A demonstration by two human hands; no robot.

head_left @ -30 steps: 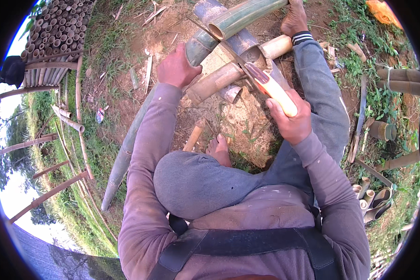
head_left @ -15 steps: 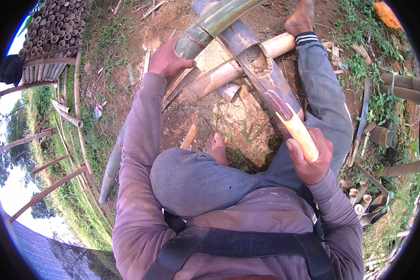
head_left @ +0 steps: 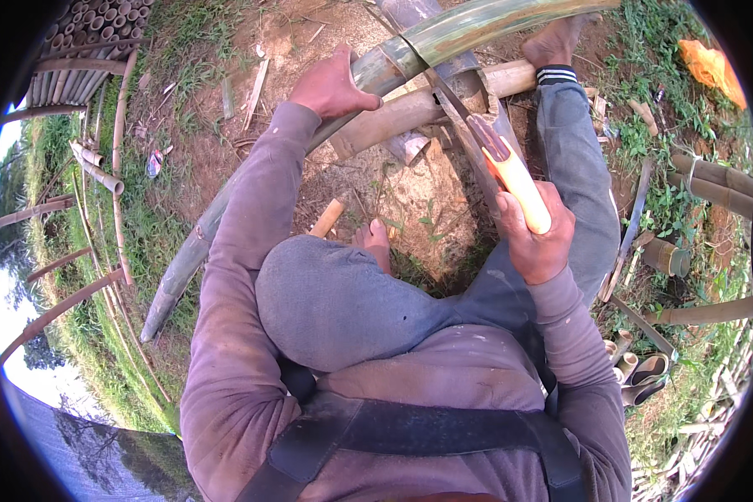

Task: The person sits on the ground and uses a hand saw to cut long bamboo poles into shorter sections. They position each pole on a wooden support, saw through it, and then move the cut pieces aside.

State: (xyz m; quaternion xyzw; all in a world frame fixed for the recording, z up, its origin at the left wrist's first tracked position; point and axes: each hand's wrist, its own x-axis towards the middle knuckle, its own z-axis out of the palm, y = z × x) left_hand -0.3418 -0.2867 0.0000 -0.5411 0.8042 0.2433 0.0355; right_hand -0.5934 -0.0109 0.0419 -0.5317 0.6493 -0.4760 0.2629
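A long green bamboo pole (head_left: 477, 32) slants from the upper right down past my left forearm. My left hand (head_left: 333, 88) is closed over it, left of a node, with the thumb along the near side. My right hand (head_left: 542, 230) is wrapped round the orange-yellow handle of a handsaw (head_left: 520, 191). The dark, narrow blade runs up and left and crosses the pole just right of my left hand, touching it. Below the pole, a thick tan bamboo piece (head_left: 381, 125) and a greyish split bamboo trunk (head_left: 477, 84) cross as supports.
Sawdust covers the ground (head_left: 402, 197) between my bare feet. A machete-like blade (head_left: 636, 213) and cut bamboo lengths (head_left: 715, 188) lie at right, near an orange plastic bag (head_left: 711, 71). A rack of stacked bamboo pieces (head_left: 100, 29) and a bamboo fence (head_left: 121, 167) stand at left.
The right hand has pushed the saw forward and left. The pole appears shifted right and lower in view, with the left hand still on it; the whole view has also shifted slightly.
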